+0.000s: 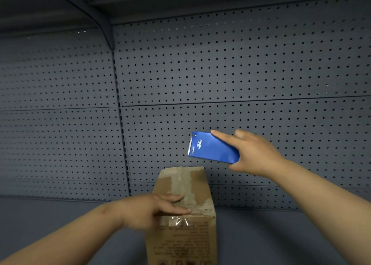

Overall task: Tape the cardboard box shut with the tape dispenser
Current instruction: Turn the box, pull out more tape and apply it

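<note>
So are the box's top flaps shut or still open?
Shut. The cardboard box's top lies flat with old tape along the seam, clear tape wraps over the near edge, and the left hand presses on it.

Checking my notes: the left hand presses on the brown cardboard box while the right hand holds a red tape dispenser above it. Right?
Not quite: the head view shows a blue tape dispenser, not red. The right hand holds it above the brown cardboard box, with the left hand pressing on top.

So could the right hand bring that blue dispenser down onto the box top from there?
Probably yes. The right hand holds the dispenser in open air above the box; only the left hand rests on the near part of its top.
</note>
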{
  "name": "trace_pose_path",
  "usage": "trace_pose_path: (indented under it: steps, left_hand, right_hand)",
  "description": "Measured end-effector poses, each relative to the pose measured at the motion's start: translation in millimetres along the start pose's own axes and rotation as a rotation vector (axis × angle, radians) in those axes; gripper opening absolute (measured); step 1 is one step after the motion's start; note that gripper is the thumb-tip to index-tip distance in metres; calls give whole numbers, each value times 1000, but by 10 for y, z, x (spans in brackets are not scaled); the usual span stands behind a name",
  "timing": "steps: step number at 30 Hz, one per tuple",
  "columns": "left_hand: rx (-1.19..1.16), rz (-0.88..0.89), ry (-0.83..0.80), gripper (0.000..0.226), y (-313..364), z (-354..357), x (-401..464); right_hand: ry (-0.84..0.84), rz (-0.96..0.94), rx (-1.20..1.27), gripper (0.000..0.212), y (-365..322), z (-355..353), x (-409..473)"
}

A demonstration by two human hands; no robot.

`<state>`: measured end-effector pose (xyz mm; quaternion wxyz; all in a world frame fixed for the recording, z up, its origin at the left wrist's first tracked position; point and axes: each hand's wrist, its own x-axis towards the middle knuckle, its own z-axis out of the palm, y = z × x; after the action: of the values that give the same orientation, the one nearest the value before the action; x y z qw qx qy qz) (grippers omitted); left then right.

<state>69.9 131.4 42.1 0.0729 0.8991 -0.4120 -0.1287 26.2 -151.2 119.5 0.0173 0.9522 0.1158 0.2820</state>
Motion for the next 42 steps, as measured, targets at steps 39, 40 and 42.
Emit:
trace_pose_path:
  steps: [39, 40, 42]
  left_hand:
    - [-1714, 12, 529, 24, -253, -348, -140]
    - [-1673, -16, 556, 21, -243, -333, -126]
    - [-1618, -70, 628, 16, -199, -307, -119]
  right_hand:
    - [98, -127, -128, 96, -1137, -4, -29]
    - [93, -135, -134, 96, -1136, -16, -46]
    - [87, -150, -139, 96, -1135, -47, -80]
